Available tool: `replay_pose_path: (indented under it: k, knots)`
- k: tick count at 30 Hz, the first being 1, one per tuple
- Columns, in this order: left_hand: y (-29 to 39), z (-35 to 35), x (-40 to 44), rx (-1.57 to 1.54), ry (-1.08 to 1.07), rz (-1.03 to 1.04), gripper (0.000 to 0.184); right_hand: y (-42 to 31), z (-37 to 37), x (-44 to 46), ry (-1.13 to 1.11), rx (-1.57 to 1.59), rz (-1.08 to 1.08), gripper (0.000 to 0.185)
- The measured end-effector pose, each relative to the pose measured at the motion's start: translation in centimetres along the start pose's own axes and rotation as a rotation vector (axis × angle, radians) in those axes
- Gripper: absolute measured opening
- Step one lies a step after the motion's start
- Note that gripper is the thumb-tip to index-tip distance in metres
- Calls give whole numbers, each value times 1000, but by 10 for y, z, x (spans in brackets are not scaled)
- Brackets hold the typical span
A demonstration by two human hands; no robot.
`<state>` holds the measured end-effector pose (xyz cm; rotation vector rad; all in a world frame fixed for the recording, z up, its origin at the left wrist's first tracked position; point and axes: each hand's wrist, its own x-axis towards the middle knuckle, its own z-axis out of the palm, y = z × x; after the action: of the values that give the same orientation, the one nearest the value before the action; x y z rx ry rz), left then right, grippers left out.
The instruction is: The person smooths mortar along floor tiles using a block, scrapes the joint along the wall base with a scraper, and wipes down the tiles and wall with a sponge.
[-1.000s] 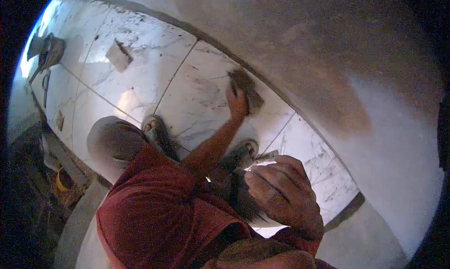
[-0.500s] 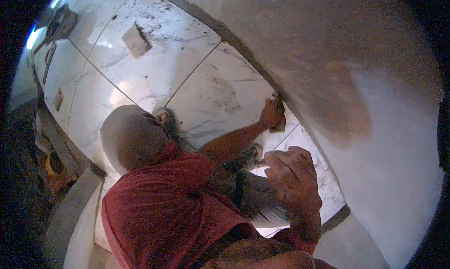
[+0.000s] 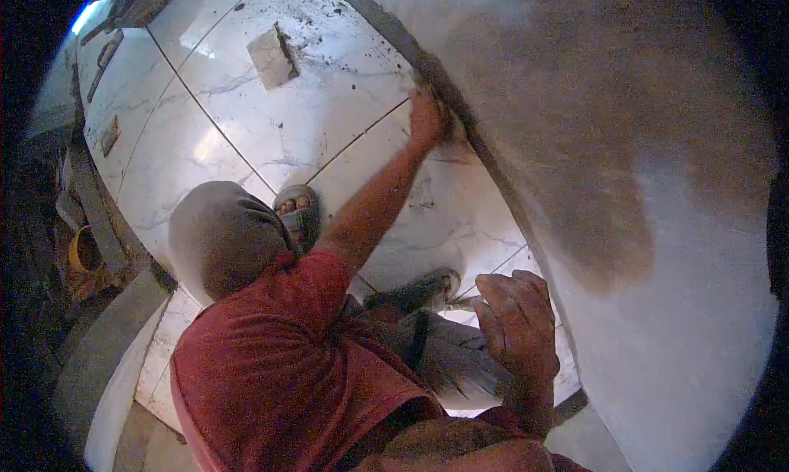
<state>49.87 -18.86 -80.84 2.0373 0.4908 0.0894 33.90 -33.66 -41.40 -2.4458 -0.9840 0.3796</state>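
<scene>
My left hand (image 3: 430,120) reaches out on a bare arm to the far edge of the white marbled tiles (image 3: 374,201), beside the wall. Its fingers are closed around a dark flat block, mostly hidden under the palm. Nearer the camera, my right hand (image 3: 519,320) is raised over a grey trouser leg (image 3: 460,361), its fingers curled. Whether anything lies inside those fingers is hidden. Two sandalled feet (image 3: 297,209) rest on the tiles between the hands. Dark specks and smears mark the tiles around the left hand.
A square tile piece (image 3: 273,57) lies farther up the floor, with a smaller piece (image 3: 110,136) at the left. Dark tools (image 3: 136,3) are at upper left. A plastered wall (image 3: 575,159) borders the tiles at right. A yellow-rimmed object (image 3: 85,250) stands lower left.
My left hand first swept right with the block to the wall edge, then moved up and left along it. My right hand stays raised and curled. The view has shifted.
</scene>
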Motion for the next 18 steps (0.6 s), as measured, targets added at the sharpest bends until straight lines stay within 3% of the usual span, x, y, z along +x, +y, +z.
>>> replay_pose_path:
  k: [1, 3, 8, 9, 10, 11, 12, 14, 15, 17, 18]
  knots:
    - [4, 16, -28, -38, -95, 24, 58, 0, -1, 5, -2, -17, -13, 28]
    - [-2, 77, -74, -17, -40, 33, 57, 0, 0, 11, -7, -36, -31, 27]
    - [-9, -4, -19, -47, 200, 94, 32, 6, 1, 18, -55, -56, -22, 27]
    - [9, -42, 3, -88, 126, -182, 45, 7, 1, 14, -66, -49, -13, 27]
    - [-2, -53, 31, -28, 284, -91, 45, 9, 1, 10, -63, -46, -11, 28]
    - [-6, -51, 29, -22, 287, -90, 45, 9, 0, 8, -57, -43, -10, 29]
    - [1, -54, 26, -113, 142, -116, 45, 8, -2, 9, -46, -40, -18, 29]
    - [-23, -10, 15, -33, 105, -4, 39, 2, -4, 13, -4, -44, -2, 29]
    - [-58, 50, 2, 130, 213, 136, 34, 3, -3, 16, 6, -43, -1, 29]
    - [-37, 98, -54, 625, -50, 411, 46, 6, -1, 24, -44, -28, -41, 28]
    - [-32, 84, -55, 619, -50, 398, 46, 6, 1, 27, -58, -29, -43, 28]
